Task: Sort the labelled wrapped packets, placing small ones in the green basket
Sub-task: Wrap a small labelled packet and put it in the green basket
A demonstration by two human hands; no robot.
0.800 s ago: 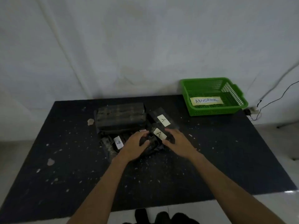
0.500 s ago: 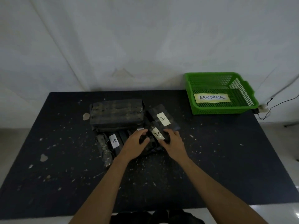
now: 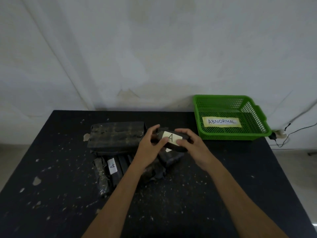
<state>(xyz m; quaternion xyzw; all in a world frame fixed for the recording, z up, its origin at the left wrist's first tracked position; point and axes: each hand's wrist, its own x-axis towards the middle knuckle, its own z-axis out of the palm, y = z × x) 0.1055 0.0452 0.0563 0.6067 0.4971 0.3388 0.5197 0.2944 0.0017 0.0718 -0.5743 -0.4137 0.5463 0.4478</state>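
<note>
Change: the small black wrapped packet with a white "A" label, which lay in the pile under both hands a moment ago, is now raised clear of the pile.
Meaning for task: judged as the inspection step; the packet has been selected but not yet sorted.
Left hand: fingers curled around the packet's left end, thumb pressing on the label's near edge; closed on the packet.
Right hand: fingers wrapped over the packet's right end, thumb at the label's lower right corner; closed on the packet.
Packet position: held between both hands above the pile, label facing the camera, near the basket but apart from it.
Green plastic mesh basket labelled "ABNORMAL": at the far right of the black speckled counter; no packets visible inside.
Remaining pile: a large black wrapped block at the rear left; a narrow black packet with an "A" label in front of it; further dark packets partly hidden beneath the forearms.
</note>
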